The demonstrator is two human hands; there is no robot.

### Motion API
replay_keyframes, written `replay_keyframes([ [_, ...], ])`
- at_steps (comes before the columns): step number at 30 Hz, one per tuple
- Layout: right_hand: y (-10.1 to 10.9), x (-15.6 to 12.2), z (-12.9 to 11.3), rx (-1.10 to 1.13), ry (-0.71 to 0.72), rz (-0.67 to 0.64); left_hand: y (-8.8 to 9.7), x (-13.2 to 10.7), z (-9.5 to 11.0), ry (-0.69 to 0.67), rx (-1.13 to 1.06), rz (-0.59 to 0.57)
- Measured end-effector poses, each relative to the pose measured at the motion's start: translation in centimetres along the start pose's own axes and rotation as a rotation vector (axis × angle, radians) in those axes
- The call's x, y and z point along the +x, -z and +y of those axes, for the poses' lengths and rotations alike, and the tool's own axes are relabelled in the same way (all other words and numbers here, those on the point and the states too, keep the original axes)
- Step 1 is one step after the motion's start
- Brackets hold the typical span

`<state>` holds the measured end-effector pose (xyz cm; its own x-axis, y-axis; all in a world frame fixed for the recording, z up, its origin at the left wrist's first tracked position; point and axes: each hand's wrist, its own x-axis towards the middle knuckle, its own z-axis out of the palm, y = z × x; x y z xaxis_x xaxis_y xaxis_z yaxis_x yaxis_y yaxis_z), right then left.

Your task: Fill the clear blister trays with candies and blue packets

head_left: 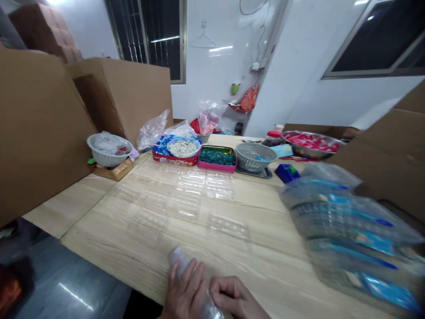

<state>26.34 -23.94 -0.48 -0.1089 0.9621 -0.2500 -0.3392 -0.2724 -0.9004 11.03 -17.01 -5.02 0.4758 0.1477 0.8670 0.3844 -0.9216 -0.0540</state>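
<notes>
Two grips, the left hand [186,288] and right hand [234,296], clench a clear plastic blister tray [177,259] (thin: squeezing could crack it).

A clear, thin plastic blister tray [177,260], held tilted, nearly edge-on

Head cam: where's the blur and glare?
Head view: the stack of blister packs at right is heavily motion-blurred; the clear blister in the left hand is slightly soft; glare streaks the white wall and grey floor; wide-angle distortion bends the frame edges.
</notes>
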Motion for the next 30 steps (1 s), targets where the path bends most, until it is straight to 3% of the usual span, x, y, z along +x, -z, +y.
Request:
replay_keyframes([
  [4, -1.4, -1.1, -0.2, 0.042, -0.006, 0.082, 0.8, 0.6, 0.2, 0.045, -0.126, -0.005],
  [8, -1.2, -1.8, -0.4, -0.027, -0.028, 0.234, 1.2, 0.8, 0.3, 0.008, -0.155, -0.004],
  [13, 1.0, -1.6, -0.7, -0.134, -0.05, 0.38, 1.7, 0.2, 0.4, -0.032, -0.233, 0.046],
  [16, 3.3, -0.9, -1.7, -0.234, -0.018, 0.387, 2.6, -0.1, 0.0, -0.013, -0.255, 0.031],
  [19, 5.9, -0.6, -3.3, -0.513, -0.03, 0.37, 4.0, -0.3, -0.6, -0.029, -0.246, -0.072],
  [22, 7.4, -0.8, -4.7, -1.012, 0.062, 0.561, 5.2, -0.3, -1.1, -0.069, -0.238, -0.22],
  [24, 7.4, -1.0, -5.0, -1.269, 0.151, 0.652, 5.7, -0.3, -1.2, -0.069, -0.257, -0.249],
  [26, 6.8, -0.9, -4.8, -1.421, 0.167, 0.602, 5.8, -0.3, -1.2, -0.062, -0.277, -0.253],
  [30, 5.4, 0.4, -3.6, -1.617, 0.048, 0.447, 5.5, -0.5, -1.1, -0.06, -0.241, -0.262],
])
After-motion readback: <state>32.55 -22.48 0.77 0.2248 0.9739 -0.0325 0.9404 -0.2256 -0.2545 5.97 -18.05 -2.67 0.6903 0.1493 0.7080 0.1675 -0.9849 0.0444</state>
